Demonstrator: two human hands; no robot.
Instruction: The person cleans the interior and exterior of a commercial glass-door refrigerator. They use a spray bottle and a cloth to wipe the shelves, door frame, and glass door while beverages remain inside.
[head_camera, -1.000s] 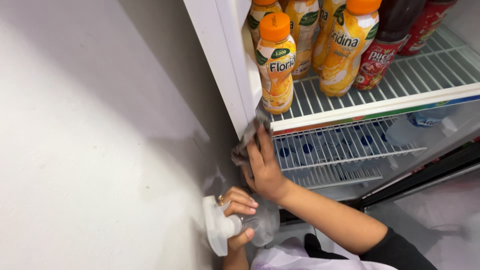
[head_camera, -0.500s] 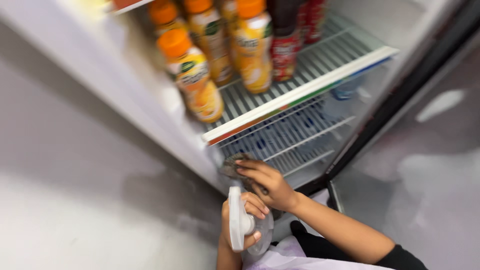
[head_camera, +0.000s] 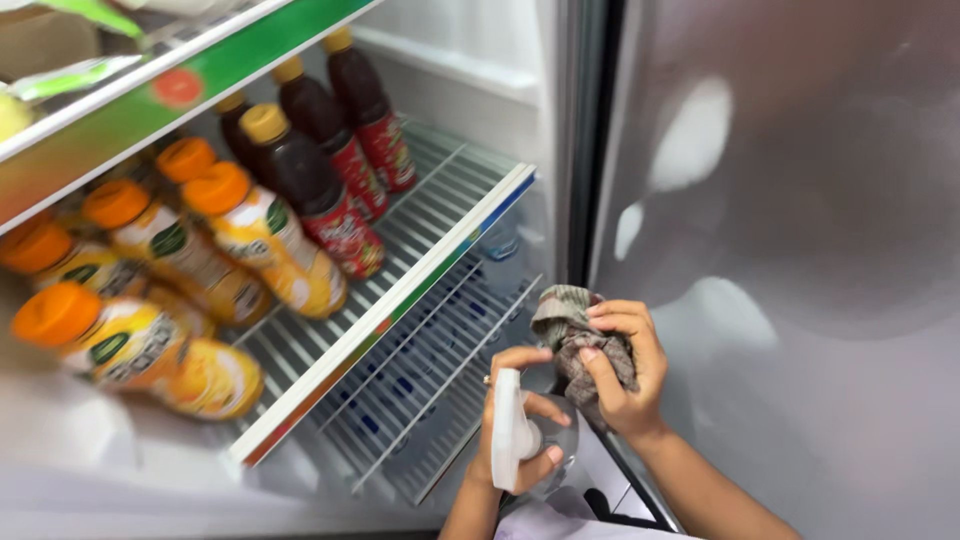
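Gripping a crumpled grey-brown cleaning cloth (head_camera: 580, 335), the person's right hand (head_camera: 622, 368) sits at about five o'clock in the view, fingers closed tight around the bundle, close beside the dark vertical edge of the open fridge. Just at its eight o'clock, the left hand (head_camera: 515, 430) is wrapped around a clear plastic spray bottle with a white trigger head (head_camera: 512, 435); the fingers curl over the trigger top and the see-through body shows beneath the palm. The two hands are near each other, though I cannot tell whether they touch.

Up toward ten o'clock, a white wire fridge shelf (head_camera: 440, 215) carries juice bottles with orange caps and yellow contents (head_camera: 245, 235), lying tipped, and next to them dark red drink bottles with yellowish caps (head_camera: 330, 195). Below it, toward seven o'clock of the cloth, a lower wire rack (head_camera: 420, 385) holds small clear bottles with blue caps, hard to make out. A shiny grey door panel (head_camera: 800, 250) fills the three o'clock side.
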